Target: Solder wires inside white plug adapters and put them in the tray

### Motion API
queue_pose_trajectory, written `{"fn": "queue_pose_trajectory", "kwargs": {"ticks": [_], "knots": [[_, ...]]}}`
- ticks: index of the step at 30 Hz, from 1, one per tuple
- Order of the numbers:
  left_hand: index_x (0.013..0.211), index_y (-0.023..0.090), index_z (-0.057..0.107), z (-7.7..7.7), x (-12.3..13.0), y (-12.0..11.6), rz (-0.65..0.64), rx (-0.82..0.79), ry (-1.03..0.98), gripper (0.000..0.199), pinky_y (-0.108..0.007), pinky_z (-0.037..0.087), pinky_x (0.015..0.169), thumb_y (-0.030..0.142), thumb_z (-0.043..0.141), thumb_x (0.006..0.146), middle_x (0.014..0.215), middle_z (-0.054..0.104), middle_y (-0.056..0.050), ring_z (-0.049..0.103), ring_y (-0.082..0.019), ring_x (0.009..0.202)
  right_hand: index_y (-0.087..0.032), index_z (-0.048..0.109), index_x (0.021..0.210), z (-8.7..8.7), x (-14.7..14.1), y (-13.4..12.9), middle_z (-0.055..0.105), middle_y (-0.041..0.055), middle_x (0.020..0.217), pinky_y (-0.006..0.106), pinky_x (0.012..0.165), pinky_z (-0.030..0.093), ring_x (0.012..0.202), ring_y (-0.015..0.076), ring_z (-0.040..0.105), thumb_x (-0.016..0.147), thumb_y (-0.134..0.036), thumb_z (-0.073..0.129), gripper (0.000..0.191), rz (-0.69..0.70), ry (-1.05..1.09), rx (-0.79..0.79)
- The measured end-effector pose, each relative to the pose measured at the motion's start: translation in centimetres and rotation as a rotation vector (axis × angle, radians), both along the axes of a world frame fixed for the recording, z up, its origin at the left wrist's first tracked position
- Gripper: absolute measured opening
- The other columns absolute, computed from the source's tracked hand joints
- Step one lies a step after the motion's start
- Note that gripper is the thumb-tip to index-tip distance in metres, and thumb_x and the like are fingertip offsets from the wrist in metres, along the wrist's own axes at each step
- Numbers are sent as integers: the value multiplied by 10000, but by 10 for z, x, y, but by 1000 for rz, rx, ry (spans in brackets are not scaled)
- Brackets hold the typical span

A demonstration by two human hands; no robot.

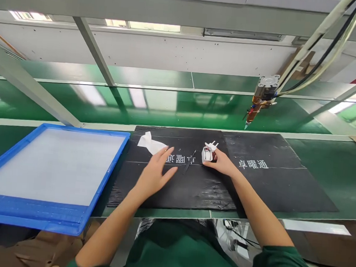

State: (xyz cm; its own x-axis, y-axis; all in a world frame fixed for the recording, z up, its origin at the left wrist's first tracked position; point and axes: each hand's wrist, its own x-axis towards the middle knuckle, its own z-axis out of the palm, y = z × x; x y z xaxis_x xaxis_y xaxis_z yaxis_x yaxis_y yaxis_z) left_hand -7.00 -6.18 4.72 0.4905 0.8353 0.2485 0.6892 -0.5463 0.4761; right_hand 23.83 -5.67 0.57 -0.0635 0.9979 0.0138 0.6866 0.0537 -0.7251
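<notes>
My right hand [220, 162] grips a small white plug housing [207, 154] over the black mat. Its prongs point up and to the right, and the housing's open side shows. My left hand [156, 173] hovers above the mat's left part, fingers apart and holding nothing. Just beyond its fingertips lies a crumpled white cloth or tissue [150, 143]. Between my hands a thin dark tool [189, 162] rests on the mat [173, 190].
A blue-framed tray with a white surface [55, 165] is at the left. A dispensing head with a nozzle [256, 102] hangs beyond the mat on the right, its cables running up. A second black mat [275, 186] lies to the right.
</notes>
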Motion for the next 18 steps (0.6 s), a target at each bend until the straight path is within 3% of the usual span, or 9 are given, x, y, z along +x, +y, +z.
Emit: {"fn": "queue_pose_trajectory", "kwargs": {"ticks": [4,7,10,14,16,18], "knots": [[1465,228,418,-1,62,18,-164,266,-113,514,-439,366,1152,417,457,988,1564,332,-114,372,-274,1408,-159,577,1116,12,-29,1,626,76,970,371,731,516,768,200,582,731,-336,724,448,38,-3,240],[1382,196,521,-16,77,38,-111,308,-155,420,-445,413,1116,352,408,1009,1476,466,-126,443,-280,1351,-173,542,1158,18,-48,3,619,101,1051,387,734,530,792,210,589,749,-328,714,471,40,37,341],[1283,173,593,-33,70,52,-62,182,-230,375,-448,437,1094,293,360,1014,1374,570,-120,500,-264,1293,-205,529,1195,15,-63,5,616,109,1116,392,723,544,804,213,596,758,-342,722,498,-5,91,398],[1283,174,584,-46,57,52,-266,-175,-437,381,-430,461,1072,292,357,1001,1287,629,-109,567,-247,1225,-225,516,1255,1,-75,4,613,115,1154,414,752,564,903,242,623,791,-362,695,516,-49,130,445],[1382,181,502,-48,56,46,-386,-360,-557,456,-402,510,1014,357,476,962,1358,583,-118,573,-260,1231,-234,465,1346,-5,-79,0,587,138,1237,455,834,565,1061,280,609,816,-357,670,582,-27,136,465],[1444,177,430,-49,58,42,-388,-426,-664,652,-384,525,989,402,641,869,1428,521,-138,550,-285,1264,-248,387,1437,-5,-80,-5,504,158,1390,484,924,546,1234,301,542,851,-329,619,636,75,157,463]]}}
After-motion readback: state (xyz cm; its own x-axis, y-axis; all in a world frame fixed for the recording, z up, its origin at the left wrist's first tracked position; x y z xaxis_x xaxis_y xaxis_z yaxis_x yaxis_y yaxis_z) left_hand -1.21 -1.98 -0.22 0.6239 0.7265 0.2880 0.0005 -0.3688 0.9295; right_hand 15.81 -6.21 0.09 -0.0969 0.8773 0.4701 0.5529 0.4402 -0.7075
